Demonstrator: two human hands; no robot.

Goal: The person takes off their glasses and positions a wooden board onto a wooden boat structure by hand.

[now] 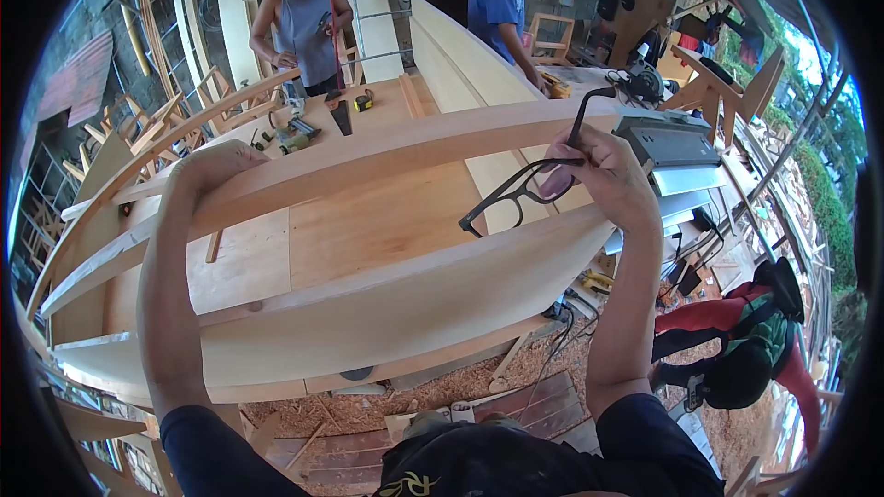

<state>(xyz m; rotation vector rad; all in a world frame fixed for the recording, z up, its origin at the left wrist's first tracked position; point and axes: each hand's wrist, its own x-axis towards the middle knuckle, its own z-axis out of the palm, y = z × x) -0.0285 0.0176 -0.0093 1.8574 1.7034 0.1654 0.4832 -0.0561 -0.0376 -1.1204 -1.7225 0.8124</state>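
My right hand holds a pair of dark-framed eyeglasses between thumb and fingers, with their temple arms unfolded. The glasses are up in the air in front of a long pale panel. My left hand is hooked over the top of a long curved wooden beam, its fingertips partly hidden behind the wood. Nearer to me stands the long pale wooden panel, with a plywood sheet lying between it and the beam.
Two people stand across the bench; another person bends at the right. A handsaw, a yellow tape measure and a circular saw lie on the far side. Wood shavings cover the ground.
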